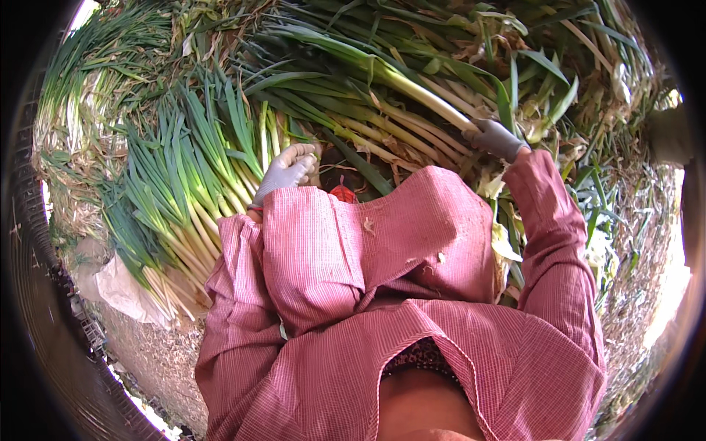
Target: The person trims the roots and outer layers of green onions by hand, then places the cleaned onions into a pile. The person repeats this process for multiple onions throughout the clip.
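Observation:
My right hand, in a grey glove, grips a long green onion near the root end of its white stalk. Its green leaves stretch up and left over a pile of unpeeled green onions. My left hand, gloved as well, is in front of my left knee with its fingers curled. Whether anything sits between those fingers is unclear. Just beyond it stand a few pale stalks. To its left lies a row of clean green onions, with white ends pointing towards me.
A pale plastic sheet lies under the row's near end. Another heap of green onions rests at far left. Stripped leaves gather beside my right knee. Something red shows between my knees. Dry litter covers the ground.

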Demonstrator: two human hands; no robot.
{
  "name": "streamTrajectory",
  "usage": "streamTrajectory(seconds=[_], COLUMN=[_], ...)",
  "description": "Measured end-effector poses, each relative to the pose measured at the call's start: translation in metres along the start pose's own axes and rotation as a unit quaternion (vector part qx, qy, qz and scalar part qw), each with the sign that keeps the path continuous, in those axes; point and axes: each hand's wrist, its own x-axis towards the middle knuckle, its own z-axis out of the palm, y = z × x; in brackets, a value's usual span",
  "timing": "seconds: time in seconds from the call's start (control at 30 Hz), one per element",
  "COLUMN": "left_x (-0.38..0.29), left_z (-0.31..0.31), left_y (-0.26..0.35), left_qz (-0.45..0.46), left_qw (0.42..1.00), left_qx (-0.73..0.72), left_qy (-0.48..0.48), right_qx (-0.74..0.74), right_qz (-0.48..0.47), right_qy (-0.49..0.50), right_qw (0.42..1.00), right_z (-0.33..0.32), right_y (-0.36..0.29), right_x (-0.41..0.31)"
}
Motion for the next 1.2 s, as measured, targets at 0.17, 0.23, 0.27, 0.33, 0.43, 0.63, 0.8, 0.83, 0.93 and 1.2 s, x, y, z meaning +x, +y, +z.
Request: streamTrajectory(seconds=[0.17,0.23,0.27,0.33,0.43,0.63,0.8,0.83,0.93,1.2], left_x=[0.003,0.003,0.005,0.006,0.012,0.047,0.051,0.05,0.047,0.041], left_z=[0.003,0.01,0.017,0.038,0.082,0.169,0.171,0.17,0.169,0.169], left_y=[0.028,0.045,0.056,0.077,0.105,0.131,0.146,0.149,0.156,0.163], left_qz=[0.038,0.03,0.016,-0.027,-0.08,-0.033,0.025,0.024,0.062,0.082], left_qw=[0.996,0.995,0.996,0.993,0.98,0.924,0.892,0.894,0.898,0.899], left_qx=[0.055,0.068,0.043,-0.002,-0.126,-0.38,-0.433,-0.427,-0.414,-0.405], left_qy=[-0.055,-0.061,-0.082,-0.112,-0.133,-0.037,0.128,0.13,0.135,0.143], right_qx=[0.038,0.092,0.126,0.177,0.187,0.123,0.182,0.121,-0.001,-0.012], right_qz=[-0.045,-0.045,-0.071,-0.102,-0.137,-0.25,-0.25,-0.299,-0.302,-0.28], right_qy=[-0.012,-0.031,-0.036,-0.041,-0.032,-0.073,-0.06,-0.006,0.086,0.203], right_qw=[0.998,0.994,0.989,0.978,0.972,0.958,0.949,0.947,0.949,0.938], right_z=[-0.01,-0.014,-0.017,-0.022,-0.022,-0.004,0.007,0.012,0.028,0.054], right_y=[-0.024,-0.037,-0.043,-0.057,-0.08,-0.087,-0.057,-0.053,-0.042,0.008], right_x=[-0.05,-0.065,-0.075,-0.095,-0.12,-0.143,-0.14,-0.142,-0.15,-0.142])
